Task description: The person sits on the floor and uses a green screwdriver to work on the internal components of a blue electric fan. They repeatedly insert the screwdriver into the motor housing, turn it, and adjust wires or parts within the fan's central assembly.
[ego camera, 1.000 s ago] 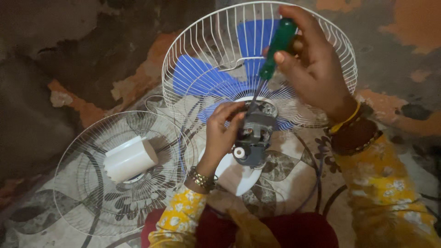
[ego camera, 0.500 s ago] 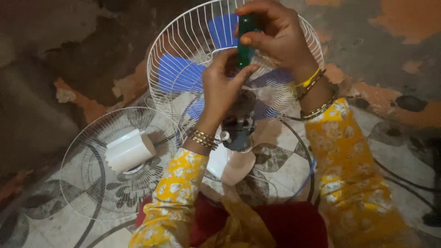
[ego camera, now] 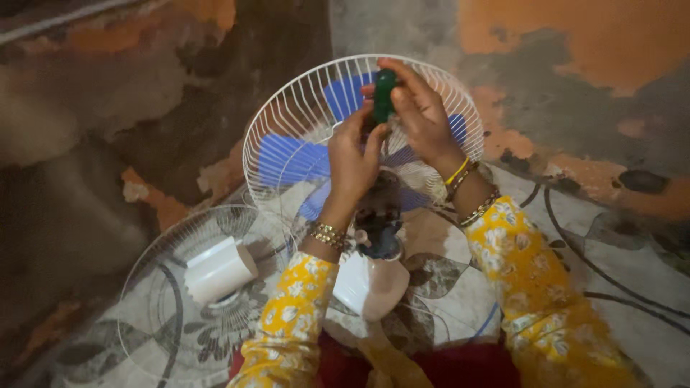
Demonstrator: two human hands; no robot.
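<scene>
Patterned floor mat (ego camera: 618, 266); right hand (ego camera: 424, 118) now closed on green screwdriver (ego camera: 383, 93), raised upright over fan motor (ego camera: 377, 226); left hand (ego camera: 352, 162) steadying shaft, moved up from motor

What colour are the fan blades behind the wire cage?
Blue fan blades, clearest in the head view.

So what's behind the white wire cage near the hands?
Behind the white wire cage you can see blue fan blades through the wires. The left hand and right hand cover the middle, so the hub is hidden.
</scene>
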